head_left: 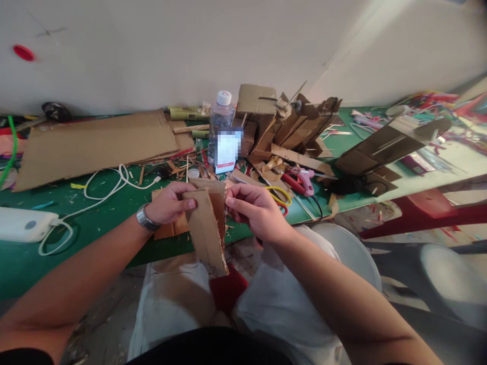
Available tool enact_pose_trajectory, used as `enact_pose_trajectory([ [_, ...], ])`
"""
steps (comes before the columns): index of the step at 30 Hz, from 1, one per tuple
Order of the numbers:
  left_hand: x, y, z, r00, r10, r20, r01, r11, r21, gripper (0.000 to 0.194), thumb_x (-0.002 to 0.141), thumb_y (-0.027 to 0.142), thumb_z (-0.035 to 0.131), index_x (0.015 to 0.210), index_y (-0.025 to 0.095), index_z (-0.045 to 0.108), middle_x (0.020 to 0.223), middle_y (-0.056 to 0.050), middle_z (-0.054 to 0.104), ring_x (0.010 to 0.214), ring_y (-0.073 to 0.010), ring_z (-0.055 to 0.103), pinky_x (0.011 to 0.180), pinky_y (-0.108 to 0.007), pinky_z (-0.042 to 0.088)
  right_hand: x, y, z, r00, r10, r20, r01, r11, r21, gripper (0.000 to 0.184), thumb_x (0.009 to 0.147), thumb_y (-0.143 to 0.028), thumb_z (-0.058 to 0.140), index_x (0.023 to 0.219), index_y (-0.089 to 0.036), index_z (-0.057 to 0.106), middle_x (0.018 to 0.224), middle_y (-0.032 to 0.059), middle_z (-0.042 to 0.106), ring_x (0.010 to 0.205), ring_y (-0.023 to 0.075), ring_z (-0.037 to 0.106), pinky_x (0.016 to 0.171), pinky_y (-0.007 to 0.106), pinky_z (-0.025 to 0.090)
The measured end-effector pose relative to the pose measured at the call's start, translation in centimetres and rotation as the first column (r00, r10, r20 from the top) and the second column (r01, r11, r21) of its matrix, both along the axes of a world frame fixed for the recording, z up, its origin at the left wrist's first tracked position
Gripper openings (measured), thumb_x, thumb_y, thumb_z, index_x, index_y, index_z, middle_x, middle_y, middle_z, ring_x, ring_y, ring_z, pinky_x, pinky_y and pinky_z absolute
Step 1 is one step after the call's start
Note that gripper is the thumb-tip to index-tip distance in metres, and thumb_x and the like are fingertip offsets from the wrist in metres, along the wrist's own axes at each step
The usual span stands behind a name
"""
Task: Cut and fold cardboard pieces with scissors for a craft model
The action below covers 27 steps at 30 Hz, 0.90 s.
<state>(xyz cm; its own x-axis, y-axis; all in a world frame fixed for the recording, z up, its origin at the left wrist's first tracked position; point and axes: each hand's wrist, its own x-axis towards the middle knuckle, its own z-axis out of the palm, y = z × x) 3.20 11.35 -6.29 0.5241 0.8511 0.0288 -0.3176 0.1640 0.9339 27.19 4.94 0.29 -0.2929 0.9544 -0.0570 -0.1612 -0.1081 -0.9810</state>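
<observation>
A folded piece of cardboard with ragged edges hangs over the near edge of the green table. My left hand, with a metal watch at the wrist, grips its upper left side, thumb on the front panel. At the upper right edge, my right hand pinches with thumb and fingers; the tips of some fingers are hidden behind it. Flat on the table behind my left hand is another cardboard piece. A pink glue gun lies right of my right hand, near yellow-handled scissors.
A lit phone leans against a clear bottle. Cardboard structures stand behind and to the right. A large cardboard sheet lies left, near a white cable and white power bank. Scraps litter the green table.
</observation>
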Motion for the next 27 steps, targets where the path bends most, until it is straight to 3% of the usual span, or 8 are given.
enact_pose_trajectory([
  [6,0.1,-0.1,0.3,1.000,-0.021,0.017,0.022,1.000,-0.020,0.045,0.060,0.048,0.104,0.074,0.014,0.078,0.065,0.001,0.068,0.056,-0.0099,0.059,0.054,-0.020,0.049,-0.2,-0.3,0.3,0.999,0.040,-0.028,-0.040,0.999,0.001,0.035,0.090,-0.049,0.082,0.085,-0.019,0.063,0.070,-0.0044,0.056,0.055,0.0086,0.048,0.050,0.023,0.035],
  [9,0.1,0.0,0.5,0.999,0.034,-0.018,-0.033,0.999,0.018,0.045,0.059,0.048,0.104,0.074,0.014,0.079,0.065,0.001,0.068,0.056,-0.0099,0.058,0.054,-0.019,0.048,-0.1,-0.3,0.5,0.996,-0.040,0.083,0.031,0.994,0.106,0.032,0.093,-0.045,0.080,0.084,-0.018,0.064,0.071,-0.0037,0.054,0.058,0.0086,0.047,0.052,0.022,0.035],
  [11,0.2,0.0,0.6,0.997,0.059,-0.040,-0.057,0.997,0.050,0.045,0.060,0.049,0.104,0.074,0.014,0.079,0.065,0.001,0.068,0.057,-0.0101,0.059,0.054,-0.019,0.048,-0.2,-0.2,0.6,0.994,-0.067,0.085,0.057,0.992,0.109,0.031,0.092,-0.043,0.080,0.083,-0.018,0.065,0.069,-0.0037,0.055,0.058,0.0082,0.046,0.052,0.022,0.034],
  [16,0.2,-0.1,0.7,0.999,0.042,-0.030,-0.041,0.998,0.049,0.044,0.061,0.049,0.103,0.073,0.015,0.078,0.064,0.001,0.068,0.056,-0.0103,0.059,0.054,-0.020,0.048,-0.7,-0.1,0.3,0.983,-0.052,-0.178,0.014,0.977,-0.211,0.035,0.078,-0.042,0.089,0.081,-0.019,0.063,0.062,-0.0059,0.057,0.047,0.0076,0.049,0.045,0.020,0.031],
  [20,0.3,-0.5,0.6,0.999,0.001,0.046,0.001,0.999,-0.045,0.045,0.059,0.047,0.105,0.073,0.015,0.077,0.064,0.002,0.069,0.055,-0.0092,0.061,0.055,-0.019,0.051,-1.1,-0.1,0.4,0.958,-0.058,-0.281,-0.034,0.950,-0.310,0.032,0.073,-0.035,0.090,0.081,-0.019,0.063,0.063,-0.0054,0.060,0.044,0.0069,0.050,0.042,0.019,0.031],
  [24,0.4,-0.5,0.5,0.996,-0.001,0.085,0.010,0.995,-0.100,0.046,0.057,0.047,0.106,0.075,0.016,0.078,0.068,-0.001,0.073,0.058,-0.0122,0.068,0.059,-0.022,0.057,-1.1,0.1,0.5,0.944,-0.004,-0.331,-0.100,0.950,-0.296,0.034,0.076,-0.036,0.090,0.081,-0.019,0.061,0.065,-0.0057,0.059,0.045,0.0070,0.049,0.042,0.019,0.031],
  [27,0.3,-0.3,0.5,0.993,0.031,0.116,-0.015,0.991,-0.134,0.044,0.055,0.044,0.107,0.073,0.016,0.078,0.067,0.000,0.074,0.058,-0.0117,0.068,0.060,-0.022,0.058,-0.6,0.2,0.4,0.956,0.039,-0.290,-0.084,0.986,-0.145,0.036,0.084,-0.045,0.086,0.082,-0.020,0.060,0.070,-0.0051,0.056,0.047,0.0084,0.051,0.043,0.021,0.032],
])
